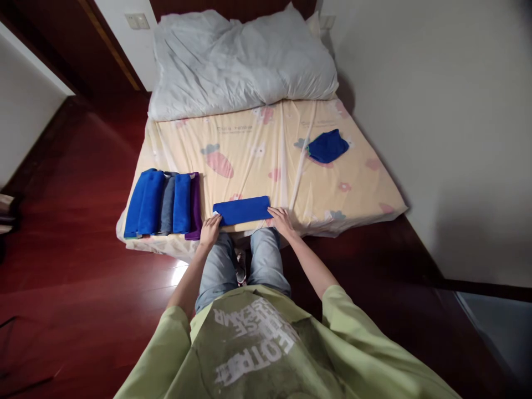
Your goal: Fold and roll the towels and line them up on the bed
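A blue towel, folded into a long flat strip, lies near the front edge of the bed. At its left end, my left hand has its fingers closed on the corner, by a small white tag. My right hand grips the opposite end, its fingers on the cloth's edge. To the left of my left hand stands a row of rolled or folded towels: blue ones, a grey one and a purple one. Farther right on the bed lies another blue cloth, loosely bunched.
The bed has a yellow sheet with carrot prints under what looks like a clear cover. Across its head lies a large white quilt or pillow. A wall runs along the right; dark red flooring lies to the left.
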A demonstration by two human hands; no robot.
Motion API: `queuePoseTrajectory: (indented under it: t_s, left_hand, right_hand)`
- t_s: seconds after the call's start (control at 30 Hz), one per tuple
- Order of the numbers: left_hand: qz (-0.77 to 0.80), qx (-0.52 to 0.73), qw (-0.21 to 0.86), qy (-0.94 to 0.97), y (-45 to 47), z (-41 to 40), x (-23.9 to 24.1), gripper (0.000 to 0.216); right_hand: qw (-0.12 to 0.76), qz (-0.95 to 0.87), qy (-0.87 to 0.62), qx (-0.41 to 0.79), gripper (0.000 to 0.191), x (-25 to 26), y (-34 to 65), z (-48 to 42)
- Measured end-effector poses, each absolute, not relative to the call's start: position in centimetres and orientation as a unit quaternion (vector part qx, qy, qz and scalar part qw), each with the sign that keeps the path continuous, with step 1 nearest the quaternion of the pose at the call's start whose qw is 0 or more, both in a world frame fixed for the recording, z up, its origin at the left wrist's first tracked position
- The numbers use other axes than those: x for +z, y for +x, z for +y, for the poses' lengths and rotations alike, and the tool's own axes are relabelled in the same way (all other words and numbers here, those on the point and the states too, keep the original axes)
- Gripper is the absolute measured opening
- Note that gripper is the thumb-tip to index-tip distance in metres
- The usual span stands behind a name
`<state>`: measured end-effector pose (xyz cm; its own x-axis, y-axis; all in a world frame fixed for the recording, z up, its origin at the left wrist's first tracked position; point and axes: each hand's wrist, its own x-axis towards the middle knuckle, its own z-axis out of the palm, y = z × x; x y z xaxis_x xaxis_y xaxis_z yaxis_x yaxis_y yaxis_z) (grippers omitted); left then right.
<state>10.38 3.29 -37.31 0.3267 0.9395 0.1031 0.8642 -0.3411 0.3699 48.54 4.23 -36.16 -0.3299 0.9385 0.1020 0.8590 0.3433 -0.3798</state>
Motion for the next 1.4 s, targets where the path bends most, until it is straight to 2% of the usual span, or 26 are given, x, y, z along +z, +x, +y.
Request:
queuePoseTrajectory:
  t_s: [0.13, 0.3, 0.47, 0.53, 0.73, 0.9, 1.27, 1.4]
  left_hand:
    - [0.526, 0.148, 0.145, 0.825, 8.8, 2.5, -37.3, 0.059]
    - [0.552, 0.235, 0.194, 0.777, 8.9, 2.0, -38.5, 0.062]
    - [0.625, 0.300, 0.236, 0.681, 9.8, 2.8, -38.5, 0.045]
    - [0.649, 0.300, 0.256, 0.650, 10.0, 3.1, -38.1, 0.041]
    - [0.688, 0.307, 0.236, 0.614, 10.6, 4.5, -37.8, 0.034]
    - [0.711, 0.283, 0.225, 0.603, 11.0, 5.9, -37.6, 0.036]
    - [0.732, 0.289, 0.188, 0.588, 11.7, 7.7, -38.4, 0.035]
    - [0.733, 0.282, 0.134, 0.604, 11.9, 7.3, -38.1, 0.030]
  right_hand:
    - [0.145, -0.819, -0.530, 0.164, 0.051, -36.3, 49.7, 3.7]
    - [0.247, -0.766, -0.544, 0.236, 0.050, -37.9, 49.7, 3.8]
    - [0.302, -0.665, -0.612, 0.304, 0.028, -38.9, 48.6, 5.2]
    - [0.308, -0.629, -0.640, 0.317, 0.025, -39.2, 48.4, 5.6]
    - [0.325, -0.594, -0.671, 0.302, 0.036, -39.8, 47.7, 6.5]
    - [0.311, -0.588, -0.690, 0.287, 0.040, -39.9, 47.2, 7.5]
    - [0.252, -0.557, -0.741, 0.277, 0.031, -38.4, 45.8, 8.2]
    - [0.265, -0.600, -0.728, 0.199, 0.030, -37.8, 45.4, 7.7]
